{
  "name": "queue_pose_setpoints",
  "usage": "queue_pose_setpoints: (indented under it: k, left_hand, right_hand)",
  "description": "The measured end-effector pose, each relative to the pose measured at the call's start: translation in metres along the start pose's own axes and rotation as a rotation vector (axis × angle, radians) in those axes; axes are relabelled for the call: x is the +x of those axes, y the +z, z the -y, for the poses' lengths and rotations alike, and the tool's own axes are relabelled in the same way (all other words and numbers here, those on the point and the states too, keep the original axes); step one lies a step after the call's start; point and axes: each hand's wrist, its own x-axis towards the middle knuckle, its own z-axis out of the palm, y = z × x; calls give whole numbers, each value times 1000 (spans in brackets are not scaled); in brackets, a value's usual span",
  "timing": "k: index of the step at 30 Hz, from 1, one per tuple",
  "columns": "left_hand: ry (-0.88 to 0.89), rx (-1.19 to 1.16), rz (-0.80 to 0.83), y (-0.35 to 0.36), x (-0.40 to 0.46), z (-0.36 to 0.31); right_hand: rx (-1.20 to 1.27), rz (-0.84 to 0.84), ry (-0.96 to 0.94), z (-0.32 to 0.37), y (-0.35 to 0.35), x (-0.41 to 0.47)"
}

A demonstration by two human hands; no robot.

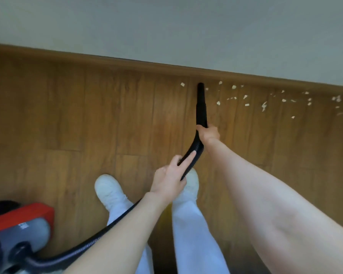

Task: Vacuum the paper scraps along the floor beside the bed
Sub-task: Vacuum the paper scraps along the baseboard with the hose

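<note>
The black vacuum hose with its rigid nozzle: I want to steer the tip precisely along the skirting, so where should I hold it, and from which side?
Grip the rigid black nozzle tube at its wider base, above the ribbed flexible hose, coming from the right as the right hand does. That part probably won't bend, so the tip follows. The left hand only supports the hose.

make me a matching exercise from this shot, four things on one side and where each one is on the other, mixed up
Things:
1. nozzle tip
2. right hand
3. left hand
4. vacuum body

Places:
A. bottom left on the floor
B. holds the ribbed hose above a white shoe
C. at the baseboard among paper scraps
D. grips the wand's lower end

Pairs: 1-C, 2-D, 3-B, 4-A
</note>
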Motion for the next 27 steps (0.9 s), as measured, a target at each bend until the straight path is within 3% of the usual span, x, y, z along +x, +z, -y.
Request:
queue_pose_setpoints:
  k: [6, 17, 27]
  left_hand:
    - [-50, -8, -62, 19, 6, -24]
    - [-260, -252, -103, 20, -43, 22]
    - [-102, -153, -33, 43, -10, -18]
  right_hand:
    - [1, 39, -23, -4, -15, 3]
    - [-270, 249, -262, 2, 71, -33]
    - [-102, -9, -195, -42, -3, 0]
